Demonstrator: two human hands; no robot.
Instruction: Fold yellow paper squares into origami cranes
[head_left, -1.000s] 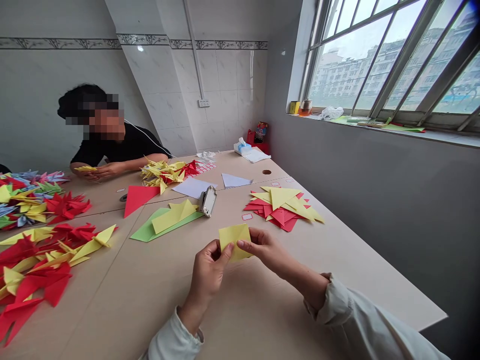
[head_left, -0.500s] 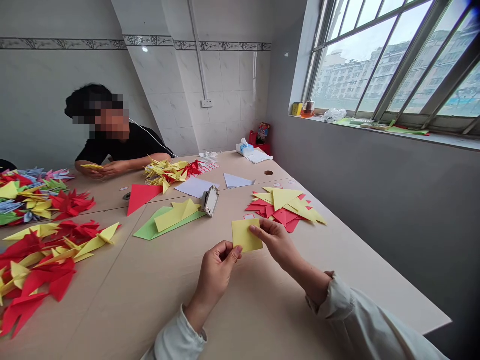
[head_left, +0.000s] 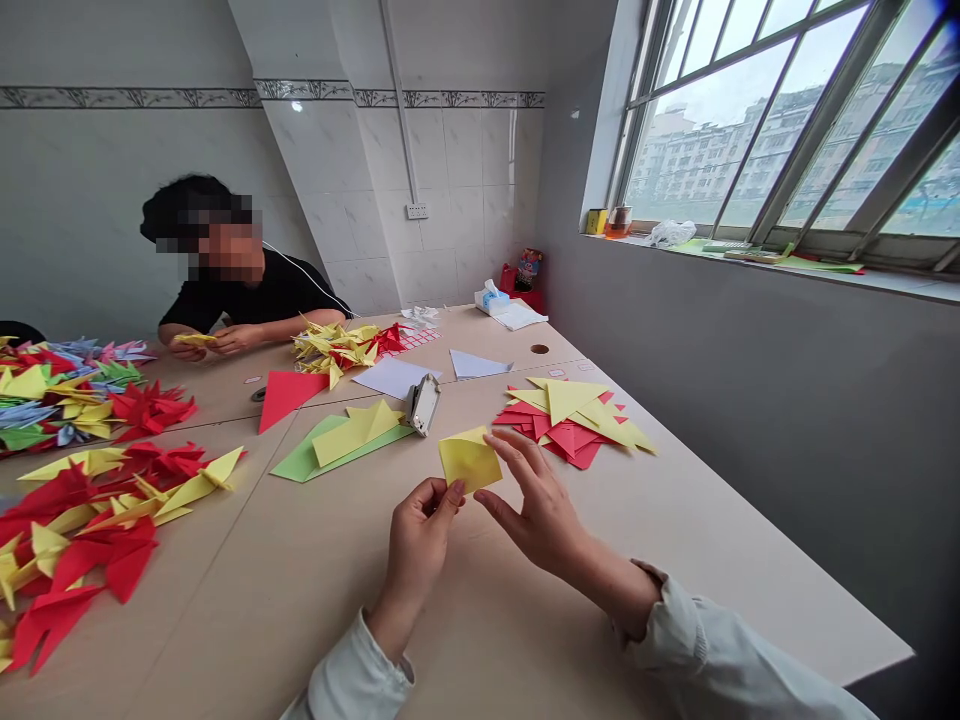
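My left hand pinches the lower corner of a small yellow paper square between thumb and fingers, holding it above the table. Beside the square's right edge is my right hand, its thumb and fingers spread apart. The right fingertips lie at or very near the paper's upper right corner; whether they touch it I cannot tell. Behind my right hand lies a pile of red and yellow folded paper triangles. A yellow folded sheet rests on a green sheet, near a metal device standing tilted.
Folded red and yellow paper pieces spread over the table's left side, with multicoloured ones behind. A person in black sits across, holding yellow paper. A tissue box stands at the far edge. A barred window is on the right.
My right hand has released its pinch on the yellow square and its fingers have spread. The square has shifted slightly left and tilted, still in my left hand.
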